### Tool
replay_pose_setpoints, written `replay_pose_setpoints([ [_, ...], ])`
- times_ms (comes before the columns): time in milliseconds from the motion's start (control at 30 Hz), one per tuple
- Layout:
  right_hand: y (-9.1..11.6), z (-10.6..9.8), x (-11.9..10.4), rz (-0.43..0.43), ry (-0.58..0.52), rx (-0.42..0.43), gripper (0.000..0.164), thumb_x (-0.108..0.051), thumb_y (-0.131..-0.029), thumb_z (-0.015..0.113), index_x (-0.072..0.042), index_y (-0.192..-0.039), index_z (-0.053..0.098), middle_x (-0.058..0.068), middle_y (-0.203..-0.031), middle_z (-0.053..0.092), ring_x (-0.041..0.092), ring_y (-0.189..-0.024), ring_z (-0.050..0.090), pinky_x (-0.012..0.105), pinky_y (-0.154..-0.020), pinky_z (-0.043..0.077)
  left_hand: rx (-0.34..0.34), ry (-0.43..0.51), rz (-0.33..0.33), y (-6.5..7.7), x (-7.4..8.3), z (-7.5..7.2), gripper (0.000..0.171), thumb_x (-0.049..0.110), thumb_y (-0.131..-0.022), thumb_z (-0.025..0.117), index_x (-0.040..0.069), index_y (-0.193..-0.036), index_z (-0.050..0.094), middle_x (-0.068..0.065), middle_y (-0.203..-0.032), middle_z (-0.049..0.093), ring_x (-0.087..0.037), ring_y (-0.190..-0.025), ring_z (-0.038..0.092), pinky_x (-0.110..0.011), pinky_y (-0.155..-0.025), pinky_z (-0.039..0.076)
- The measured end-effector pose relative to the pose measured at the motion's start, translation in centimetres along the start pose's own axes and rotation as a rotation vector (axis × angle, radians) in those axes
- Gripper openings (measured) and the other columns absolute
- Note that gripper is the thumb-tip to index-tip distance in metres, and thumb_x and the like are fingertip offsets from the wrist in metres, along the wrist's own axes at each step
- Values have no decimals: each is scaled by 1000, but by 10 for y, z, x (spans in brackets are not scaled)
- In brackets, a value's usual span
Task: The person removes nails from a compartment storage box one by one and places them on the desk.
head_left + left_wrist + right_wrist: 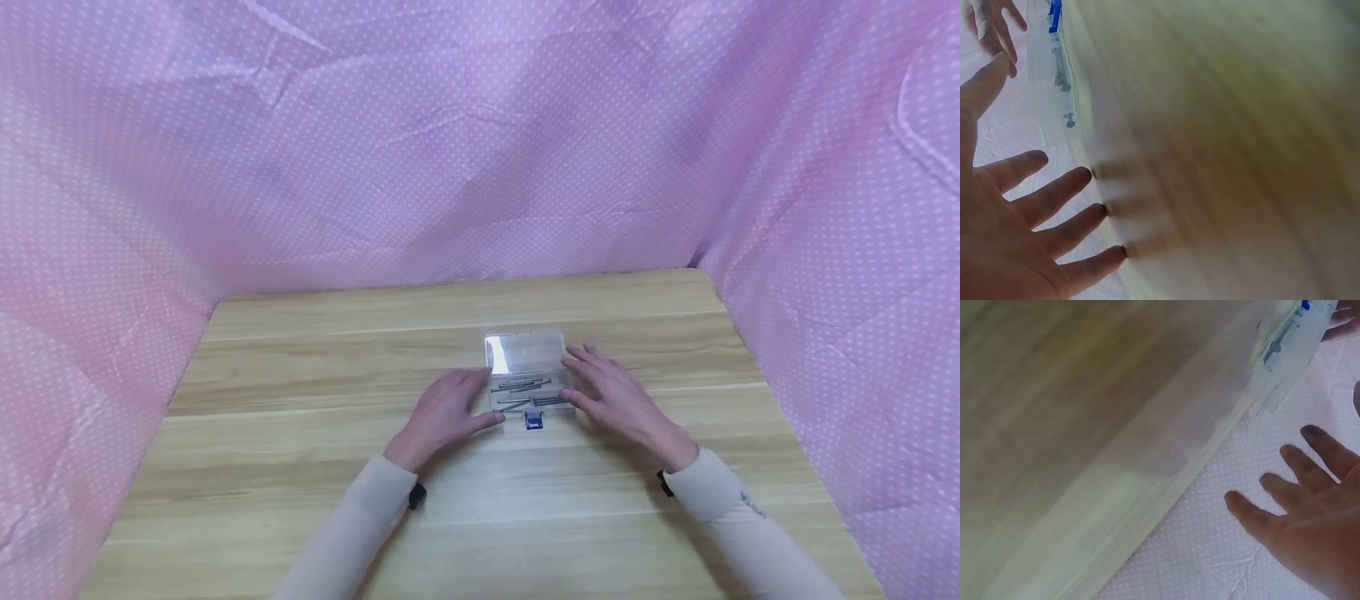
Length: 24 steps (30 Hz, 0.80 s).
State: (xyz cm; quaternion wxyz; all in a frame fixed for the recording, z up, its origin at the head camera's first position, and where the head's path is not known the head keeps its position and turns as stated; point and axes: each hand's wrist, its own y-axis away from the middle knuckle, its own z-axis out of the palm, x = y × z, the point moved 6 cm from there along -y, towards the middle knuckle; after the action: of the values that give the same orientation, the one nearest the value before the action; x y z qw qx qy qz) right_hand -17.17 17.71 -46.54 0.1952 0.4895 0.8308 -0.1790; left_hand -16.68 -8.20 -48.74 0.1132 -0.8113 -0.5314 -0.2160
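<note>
A clear plastic box (491, 400) lies on the table with its transparent lid (528, 354) swung back, away from the person. Inside it are several long, thin metal fasteners (521, 386) with round heads, in two groups. A blue tab (534, 421) sits at the box's front edge. My left hand (442, 410) is at the box's left side, fingers spread, thumb near its front corner. In the left wrist view, fingertips (1100, 211) reach the tabletop. At the right side, my right hand (618, 402) has its fingers spread, with the thumb right at the box's front part.
A wood-grain table (300, 458) carries the box near its middle. Pink dotted cloth (450, 167) hangs behind the table and along both sides. Dark bands (417, 496) show at the sleeve cuffs.
</note>
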Motion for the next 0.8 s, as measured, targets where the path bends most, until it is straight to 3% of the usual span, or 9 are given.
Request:
replay_pose_setpoints([
  [233, -5, 1, -11, -52, -63, 1, 44, -24, -97, 73, -3, -135, 66, 20, -148, 55, 42, -139, 49, 64, -114, 37, 1, -48, -21, -2, 4, 0, 81, 60, -90, 72, 15, -154, 50, -13, -149, 56, -35, -139, 49, -55, -117, 37],
  [433, -11, 3, -16, -95, -59, 10, 27, -14, -93, 78, -6, -118, 75, 13, -131, 67, 33, -122, 62, 54, -106, 50, 16, -65, -19, -4, 6, 1, 76, 58, -89, 74, 17, -151, 54, -14, -148, 57, -37, -137, 50, -57, -116, 37],
  [800, -16, 12, -22, -183, 8, -35, 12, -10, -88, 81, -11, -100, 80, 4, -111, 68, 24, -103, 65, 46, -93, 55, 53, -61, 5, -4, 7, 3, 73, 54, -88, 77, 18, -148, 57, -14, -145, 58, -37, -135, 51, -55, -114, 40],
])
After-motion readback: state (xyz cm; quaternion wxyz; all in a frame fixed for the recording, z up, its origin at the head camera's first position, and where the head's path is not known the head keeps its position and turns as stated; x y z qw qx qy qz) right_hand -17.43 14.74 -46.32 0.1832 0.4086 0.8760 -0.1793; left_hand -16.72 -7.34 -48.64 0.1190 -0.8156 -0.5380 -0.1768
